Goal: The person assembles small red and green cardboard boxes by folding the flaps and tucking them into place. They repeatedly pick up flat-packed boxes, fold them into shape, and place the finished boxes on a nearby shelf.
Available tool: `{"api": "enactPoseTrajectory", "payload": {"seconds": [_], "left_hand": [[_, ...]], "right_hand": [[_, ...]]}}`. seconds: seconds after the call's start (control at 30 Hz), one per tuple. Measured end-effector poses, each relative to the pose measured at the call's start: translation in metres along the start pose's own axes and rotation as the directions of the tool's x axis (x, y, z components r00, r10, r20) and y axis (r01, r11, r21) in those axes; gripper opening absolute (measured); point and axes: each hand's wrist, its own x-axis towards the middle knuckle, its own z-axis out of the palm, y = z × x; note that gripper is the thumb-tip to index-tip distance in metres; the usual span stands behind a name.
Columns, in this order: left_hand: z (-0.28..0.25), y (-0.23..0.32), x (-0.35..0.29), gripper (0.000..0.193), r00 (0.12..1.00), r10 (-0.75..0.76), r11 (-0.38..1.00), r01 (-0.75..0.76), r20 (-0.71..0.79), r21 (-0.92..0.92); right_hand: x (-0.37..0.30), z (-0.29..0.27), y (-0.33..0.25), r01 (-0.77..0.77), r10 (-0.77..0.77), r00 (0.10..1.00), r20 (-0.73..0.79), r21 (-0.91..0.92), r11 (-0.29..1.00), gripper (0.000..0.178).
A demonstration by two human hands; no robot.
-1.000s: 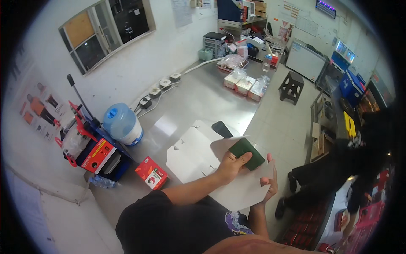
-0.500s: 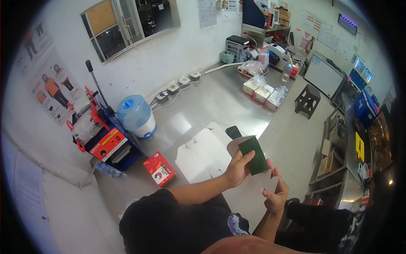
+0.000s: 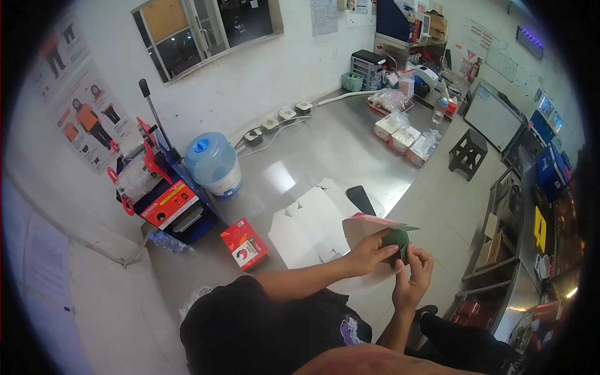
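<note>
Over the near right edge of the steel table, I hold a cardboard box blank (image 3: 356,230), pale on its inner side, with a red-printed edge and a green panel (image 3: 395,239). My left hand (image 3: 370,251) is closed on the green panel, thumb on top. Against the same panel's right side, the fingers of my right hand (image 3: 415,270) are pinched, and the panel is bent between the two hands. Beside my left forearm lie white flat cardboard blanks (image 3: 306,225) with slots and notches. A black phone-like object (image 3: 359,200) rests just beyond them.
A red box (image 3: 244,244) stands left of the blanks. Behind it are a red and blue lever machine (image 3: 172,203), a plastic bottle (image 3: 167,242) and a blue-lidded container (image 3: 213,165). Wrapped packs (image 3: 405,139) sit far right. A dark stool (image 3: 468,153) stands on the floor.
The green panel has gone from flat to bent between my hands. My right hand has closed in and taken hold of it. The view has shifted slightly.
</note>
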Motion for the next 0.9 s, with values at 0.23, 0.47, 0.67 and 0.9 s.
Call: {"api": "enactPoseTrajectory", "payload": {"seconds": [0.23, 0.47, 0.67, 0.9], "left_hand": [[-0.01, 0.009, 0.003, 0.043, 0.983, -0.18, 0.981, 0.178, -0.029, -0.072], [0.003, -0.002, 0.003, 0.037, 0.944, -0.282, 0.955, 0.26, -0.171, -0.143], [-0.014, 0.008, -0.003, 0.041, 0.989, -0.061, 0.921, 0.005, 0.133, 0.389], [-0.014, 0.058, -0.011, 0.036, 0.827, -0.519, 0.267, -0.085, 0.217, 0.96]], "right_hand": [[0.005, -0.017, -0.003, 0.149, -0.141, 0.957, 0.252, -0.014, 0.989, 0.027], [-0.009, 0.021, 0.002, 0.026, -0.031, 0.999, -0.038, -0.147, 0.989, 0.022], [-0.006, -0.01, 0.019, -0.297, 0.273, 0.955, 0.119, 0.312, 0.902, 0.028], [0.002, -0.02, 0.004, -0.169, 0.191, 0.828, 0.527, -0.091, 0.981, 0.042]]}}
